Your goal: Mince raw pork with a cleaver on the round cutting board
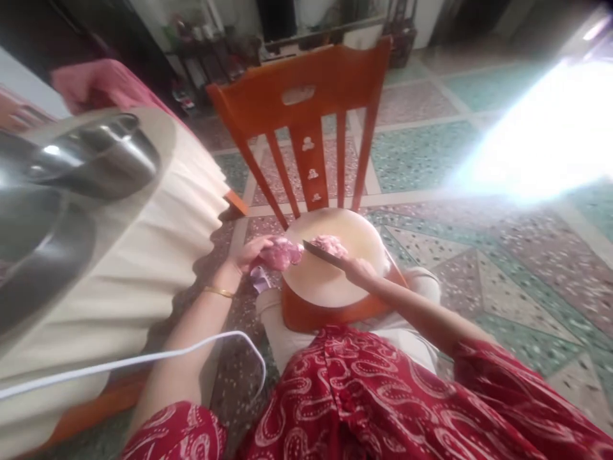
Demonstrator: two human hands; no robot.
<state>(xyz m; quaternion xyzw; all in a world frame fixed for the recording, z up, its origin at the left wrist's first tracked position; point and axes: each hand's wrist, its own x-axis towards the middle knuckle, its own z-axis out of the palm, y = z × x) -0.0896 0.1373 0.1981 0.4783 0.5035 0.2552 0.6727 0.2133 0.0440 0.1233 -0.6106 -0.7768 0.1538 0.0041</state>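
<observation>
My left hand (252, 253) is closed around a piece of raw meat (281, 253), holding it at the left edge of a round pale cutting board (330, 291). In my right hand (363, 273) is the handle of a knife (323, 253); its dark blade points left, with the tip close to the held meat. Behind the blade, a small heap of cut meat (330, 243) lies on the board. The board rests on the seat of a wooden chair (306, 319), between my knees.
To the left, large metal pots (105, 156) stand on a table with a pleated cream cloth (191, 211). A white cable (143, 361) loops across my left forearm. The chair's backrest (306, 80) rises beyond the board. Bright glare covers the tiled floor (416, 156) at right.
</observation>
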